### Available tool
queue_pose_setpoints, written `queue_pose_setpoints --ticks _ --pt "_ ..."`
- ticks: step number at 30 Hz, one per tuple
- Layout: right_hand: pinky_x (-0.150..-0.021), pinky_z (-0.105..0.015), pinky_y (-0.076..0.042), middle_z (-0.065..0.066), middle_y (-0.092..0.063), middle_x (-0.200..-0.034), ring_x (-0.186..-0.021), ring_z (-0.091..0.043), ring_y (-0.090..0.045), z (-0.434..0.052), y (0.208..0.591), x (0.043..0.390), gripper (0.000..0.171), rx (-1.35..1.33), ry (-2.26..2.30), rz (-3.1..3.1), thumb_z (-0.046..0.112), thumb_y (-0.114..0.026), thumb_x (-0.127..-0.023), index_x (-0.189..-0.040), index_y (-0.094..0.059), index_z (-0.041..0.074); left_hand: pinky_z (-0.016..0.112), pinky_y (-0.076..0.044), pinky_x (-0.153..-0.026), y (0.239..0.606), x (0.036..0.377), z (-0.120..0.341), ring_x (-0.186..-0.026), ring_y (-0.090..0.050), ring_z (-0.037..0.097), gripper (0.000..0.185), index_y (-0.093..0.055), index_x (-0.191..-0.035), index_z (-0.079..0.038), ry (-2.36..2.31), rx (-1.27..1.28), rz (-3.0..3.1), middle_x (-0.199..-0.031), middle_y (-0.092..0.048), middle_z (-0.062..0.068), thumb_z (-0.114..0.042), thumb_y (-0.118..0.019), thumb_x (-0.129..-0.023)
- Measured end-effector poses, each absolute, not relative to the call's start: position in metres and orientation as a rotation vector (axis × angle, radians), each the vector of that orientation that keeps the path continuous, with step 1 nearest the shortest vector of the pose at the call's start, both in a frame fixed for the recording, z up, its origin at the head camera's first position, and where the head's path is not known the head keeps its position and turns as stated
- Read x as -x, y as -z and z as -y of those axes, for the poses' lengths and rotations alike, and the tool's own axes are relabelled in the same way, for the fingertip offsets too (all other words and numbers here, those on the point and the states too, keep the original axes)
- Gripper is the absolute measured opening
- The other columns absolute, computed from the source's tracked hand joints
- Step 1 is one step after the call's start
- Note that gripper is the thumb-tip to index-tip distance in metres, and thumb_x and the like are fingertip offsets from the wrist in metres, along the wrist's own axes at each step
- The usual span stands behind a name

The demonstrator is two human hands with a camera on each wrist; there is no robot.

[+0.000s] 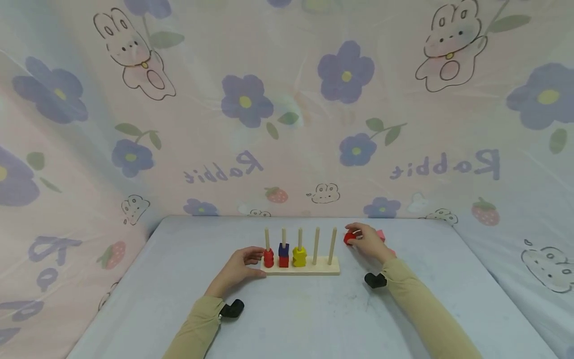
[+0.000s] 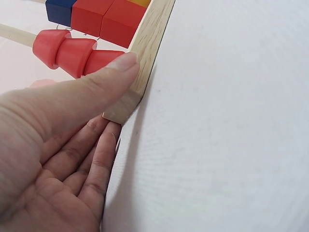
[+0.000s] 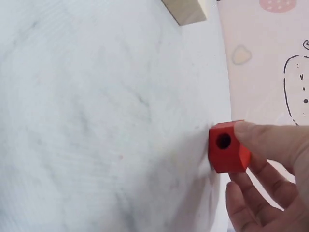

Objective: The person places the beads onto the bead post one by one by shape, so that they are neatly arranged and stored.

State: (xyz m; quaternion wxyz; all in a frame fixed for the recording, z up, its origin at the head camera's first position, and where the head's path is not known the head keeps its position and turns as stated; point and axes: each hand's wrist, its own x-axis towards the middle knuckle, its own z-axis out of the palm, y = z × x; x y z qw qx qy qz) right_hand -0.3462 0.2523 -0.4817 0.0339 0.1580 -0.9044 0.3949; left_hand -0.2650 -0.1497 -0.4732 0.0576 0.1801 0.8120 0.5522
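Observation:
A wooden peg stand [image 1: 309, 271] with several upright pegs stands on the table. Rounded red beads [image 1: 268, 258] sit on its leftmost peg. The second peg carries a blue block [image 1: 284, 250] above red ones, and the third carries yellow pieces [image 1: 299, 257]; the two pegs on the right are bare. My left hand [image 1: 237, 269] grips the stand's left end, thumb along the base beside the red beads. To the right of the stand, my right hand [image 1: 368, 243] pinches a red faceted block [image 3: 224, 157] with a round hole through it, close over the table.
Pink pieces [image 1: 381, 235] lie behind and beside my right hand, partly covered by it. A white covering [image 1: 291, 319] spreads over the table, and a patterned curtain [image 1: 296, 149] hangs along its back and sides. Black wrist devices [image 1: 232, 309] sit at both cuffs.

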Motion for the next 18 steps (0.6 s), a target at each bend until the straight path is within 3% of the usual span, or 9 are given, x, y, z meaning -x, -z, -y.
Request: queue_pose_setpoints --ticks 7,18 --pt "-0.078 -0.041 -0.052 -0.020 -0.062 -0.104 -0.090 -0.031 -0.060 -0.2547 0.4784 0.3404 0.036 -0.424 -1.227 2.787 0.004 -0.072 -0.084 -0.116 -0.062 -0.010 0.051 -0.045 -0.095 0.4711 0.2629 0.1500 -0.105 -0.057 0.038 0.059 -0.054 -0.126 0.007 -1.661 -0.541 -2.466 -0.115 -0.060 0.020 0.004 -0.080 -0.072" --pt "-0.080 -0.041 -0.052 -0.015 -0.063 -0.105 -0.091 -0.029 -0.061 -0.2540 0.4832 0.3359 0.032 -0.396 -1.225 2.798 0.003 -0.078 -0.078 -0.107 -0.067 0.000 0.052 -0.045 -0.094 0.4723 0.2627 0.1509 -0.105 -0.057 0.039 0.059 -0.054 -0.126 0.008 -1.670 -0.570 -2.463 -0.115 -0.060 0.020 0.004 -0.080 -0.073"
